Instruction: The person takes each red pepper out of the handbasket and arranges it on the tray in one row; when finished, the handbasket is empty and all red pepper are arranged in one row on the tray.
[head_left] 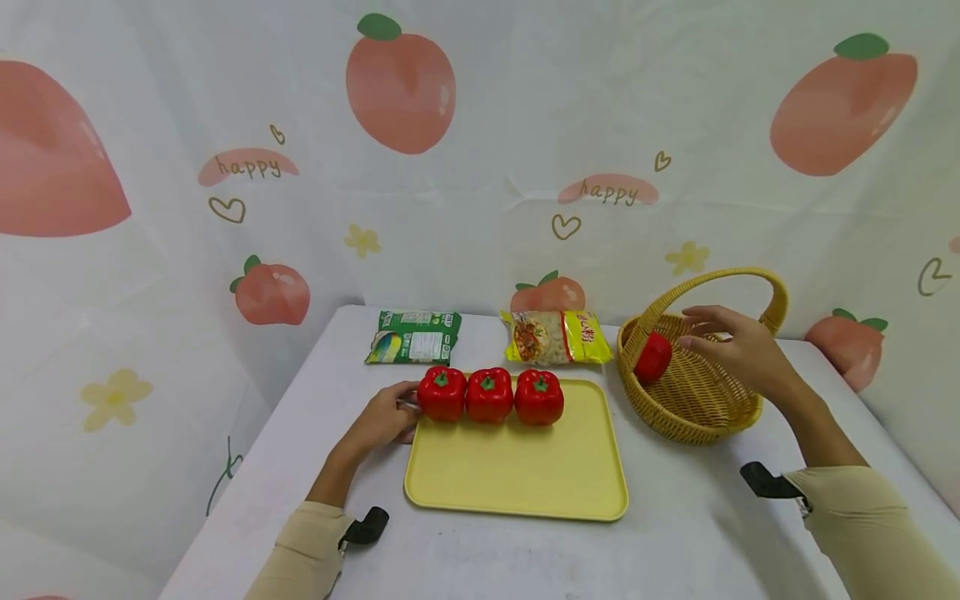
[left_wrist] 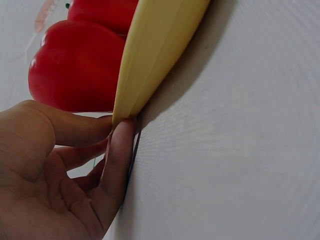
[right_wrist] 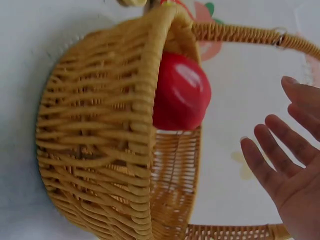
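My left hand [head_left: 384, 415] pinches the left rim of a yellow tray [head_left: 517, 475] between thumb and fingers; the left wrist view shows the thumb on top and a finger against the underside. Three red bell peppers with green stems stand in a row along the tray's back edge, the leftmost bell pepper [head_left: 442, 393] right by my left fingertips. Over a wicker basket [head_left: 697, 429] at the right hovers my right hand [head_left: 738, 348], fingers spread and nothing in them. Inside the basket, against its left wall, lies another red bell pepper [right_wrist: 182, 92].
Behind the tray lie a green packet [head_left: 415, 337] and a yellow packet [head_left: 558, 337] with a see-through window. The basket's tall handle [head_left: 705, 279] arches beside my right hand. A white curtain [head_left: 480, 225] printed with peaches hangs behind the white table [head_left: 480, 558].
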